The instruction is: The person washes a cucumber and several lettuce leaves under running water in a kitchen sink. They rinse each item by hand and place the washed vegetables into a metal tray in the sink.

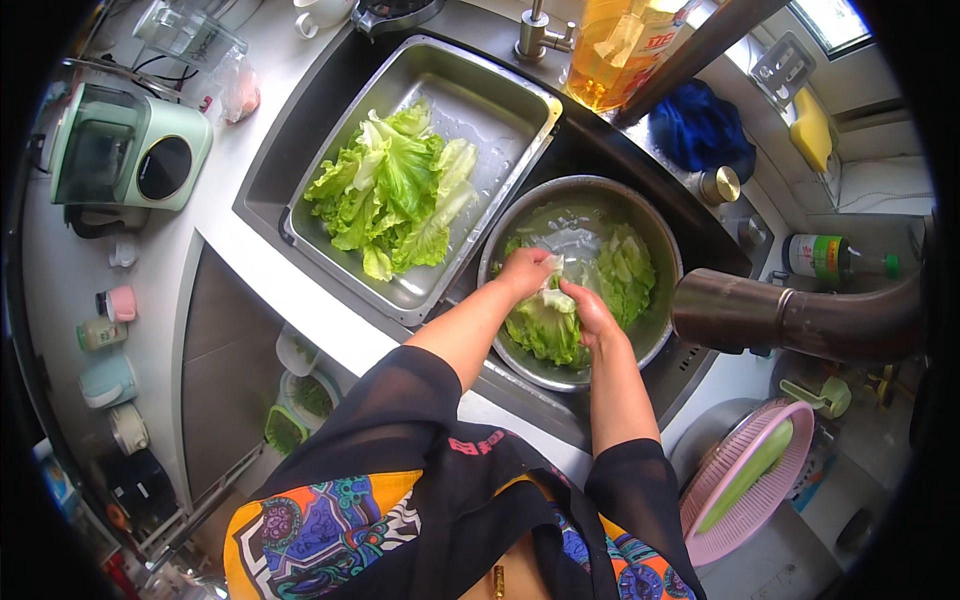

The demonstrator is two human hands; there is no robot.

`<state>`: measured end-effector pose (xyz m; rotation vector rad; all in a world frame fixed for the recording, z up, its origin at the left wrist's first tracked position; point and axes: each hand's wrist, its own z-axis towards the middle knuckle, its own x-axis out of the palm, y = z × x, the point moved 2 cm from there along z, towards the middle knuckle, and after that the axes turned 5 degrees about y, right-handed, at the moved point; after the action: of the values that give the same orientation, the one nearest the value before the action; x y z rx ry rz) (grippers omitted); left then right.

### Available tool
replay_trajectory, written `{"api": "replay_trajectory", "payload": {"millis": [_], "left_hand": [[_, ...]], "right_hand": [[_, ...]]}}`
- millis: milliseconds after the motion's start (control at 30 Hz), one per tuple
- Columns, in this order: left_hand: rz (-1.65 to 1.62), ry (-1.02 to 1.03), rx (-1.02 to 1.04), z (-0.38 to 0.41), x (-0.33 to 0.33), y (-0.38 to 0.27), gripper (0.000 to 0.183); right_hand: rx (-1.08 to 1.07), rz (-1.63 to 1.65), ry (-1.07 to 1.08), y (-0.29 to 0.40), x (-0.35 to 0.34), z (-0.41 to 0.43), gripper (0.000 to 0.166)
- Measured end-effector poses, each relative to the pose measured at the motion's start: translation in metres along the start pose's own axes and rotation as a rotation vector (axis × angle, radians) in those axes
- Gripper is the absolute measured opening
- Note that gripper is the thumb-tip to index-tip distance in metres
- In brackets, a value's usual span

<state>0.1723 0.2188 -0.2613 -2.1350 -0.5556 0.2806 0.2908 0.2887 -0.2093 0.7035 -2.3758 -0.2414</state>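
Both my hands are over a round metal basin (671, 225) of water in the dark sink. My left hand (525, 271) pinches the pale stem end of a lettuce leaf (546, 326). Around the other side of that same leaf curl the fingers of my right hand (591, 313). Its green frilly part hangs down into the basin. More lettuce leaves (627, 274) float in the water to the right. A rectangular steel tray (495, 112) to the left holds a pile of lettuce leaves (390, 187), with water drops on its bottom.
Behind the basin are a faucet valve (534, 36), a bottle of amber liquid (611, 56) and a blue cloth (701, 127). A thick brown pipe (795, 309) juts in at right. A pink basket (750, 487) with a long green vegetable (746, 476) stands right. A mint-green appliance (142, 146) sits left.
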Motion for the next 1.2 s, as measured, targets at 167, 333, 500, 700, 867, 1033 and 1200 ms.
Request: {"api": "replay_trajectory", "payload": {"millis": [167,333,500,700,867,1033,1200], "left_hand": [[0.032,-0.015,-0.04,-0.003,-0.002,0.001,0.025],[0.248,-0.103,-0.167,-0.012,-0.01,-0.014,0.029],[0.206,0.074,-0.129,-0.004,0.001,0.01,0.034],[0.364,0.13,-0.141,-0.009,0.008,0.005,0.036],[-0.114,0.4,-0.178,-0.014,0.011,0.001,0.03],[-0.008,0.093,-0.303,-0.008,0.006,0.003,0.038],[0.147,0.115,-0.237,-0.029,0.004,-0.025,0.052]], "right_hand": [[-0.047,-0.343,-0.143,-0.002,-0.002,-0.005,0.041],[-0.347,-0.585,-0.135,-0.006,0.002,-0.001,0.03],[-0.32,-0.328,-0.314,-0.017,-0.022,0.019,0.03],[-0.381,-0.217,-0.412,-0.021,-0.023,0.039,0.028],[-0.413,0.014,-0.566,-0.014,-0.042,0.05,0.041],[-0.577,-0.354,-0.581,-0.019,-0.027,0.043,0.048],[-0.303,-0.21,-0.654,-0.026,-0.027,0.041,0.036]]}}
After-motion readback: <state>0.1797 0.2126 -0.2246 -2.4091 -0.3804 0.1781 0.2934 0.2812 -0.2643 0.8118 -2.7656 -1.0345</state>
